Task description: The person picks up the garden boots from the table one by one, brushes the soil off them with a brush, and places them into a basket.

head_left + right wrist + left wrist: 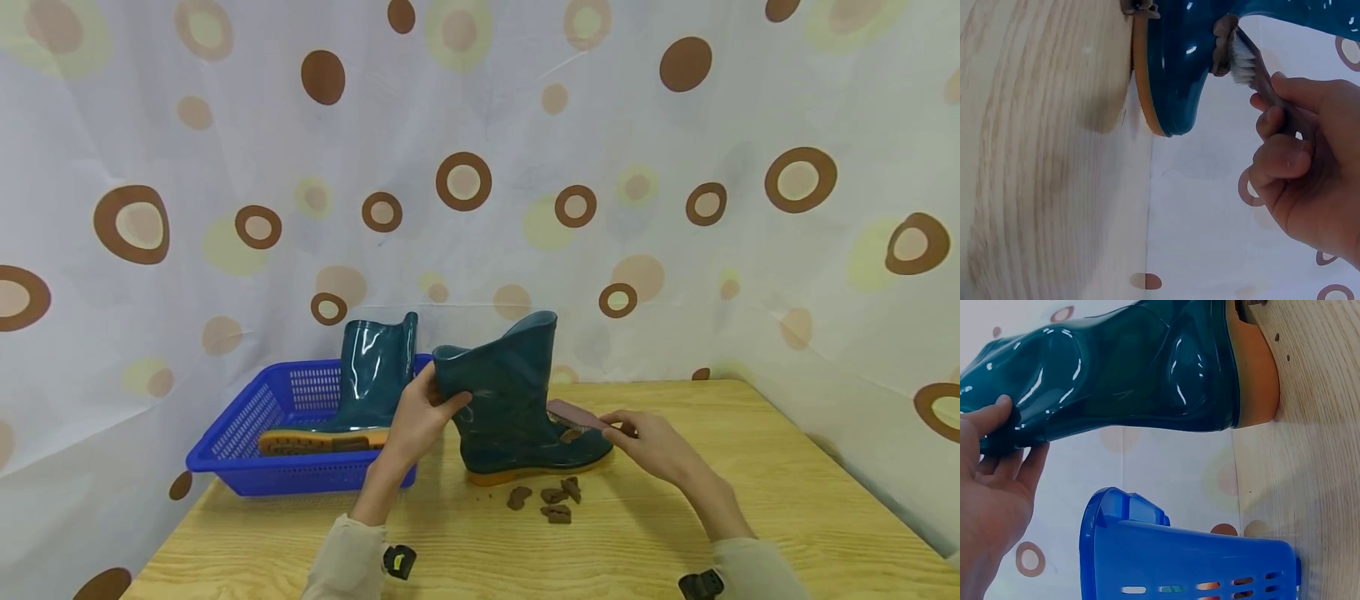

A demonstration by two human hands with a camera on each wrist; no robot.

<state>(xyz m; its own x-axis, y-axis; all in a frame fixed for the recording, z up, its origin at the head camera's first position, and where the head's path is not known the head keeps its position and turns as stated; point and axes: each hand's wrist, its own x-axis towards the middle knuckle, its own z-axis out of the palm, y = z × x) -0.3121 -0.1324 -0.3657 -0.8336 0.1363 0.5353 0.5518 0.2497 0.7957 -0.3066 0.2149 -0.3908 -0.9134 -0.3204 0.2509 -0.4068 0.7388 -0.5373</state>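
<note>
A dark green rubber boot with an orange sole stands on the table, its toe to the right. My left hand grips the boot's shaft near the top, thumb on the near side and fingers behind. In my right hand is a brush with a brownish handle and pale bristles. Its bristles touch a brown clump stuck on top of the boot's foot. Several brown clumps lie on the table just in front of the sole.
To the left, a blue plastic basket with slotted walls holds a second green boot, its orange sole across the near rim. The wooden table runs back to a white dotted curtain.
</note>
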